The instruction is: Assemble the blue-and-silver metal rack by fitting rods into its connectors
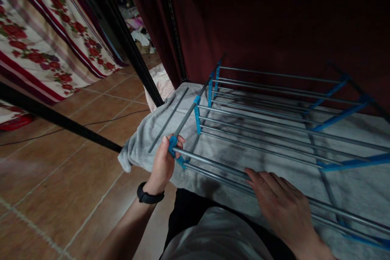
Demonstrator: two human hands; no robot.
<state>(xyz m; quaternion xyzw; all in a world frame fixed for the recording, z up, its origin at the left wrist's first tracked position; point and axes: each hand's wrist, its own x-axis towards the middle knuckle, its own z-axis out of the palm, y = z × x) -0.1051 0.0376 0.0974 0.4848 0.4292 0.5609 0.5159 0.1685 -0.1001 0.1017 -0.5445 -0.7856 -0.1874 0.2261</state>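
"How's your grip?"

"My left hand (163, 164) is closed around a joint (172, 145) of the rack (268, 122), mid-frame. My right hand (280, 199) lies over the front bar (213, 163), lower right; I can't tell whether it closes underneath."

"And the rack?"

"Centre to right of frame, on the blanket (143, 142); a rod (168, 120) lies left of centre."

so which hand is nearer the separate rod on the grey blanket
Left. The left hand grips a blue joint close to the near end of the rod; the right hand is farther off, on a metal bar.
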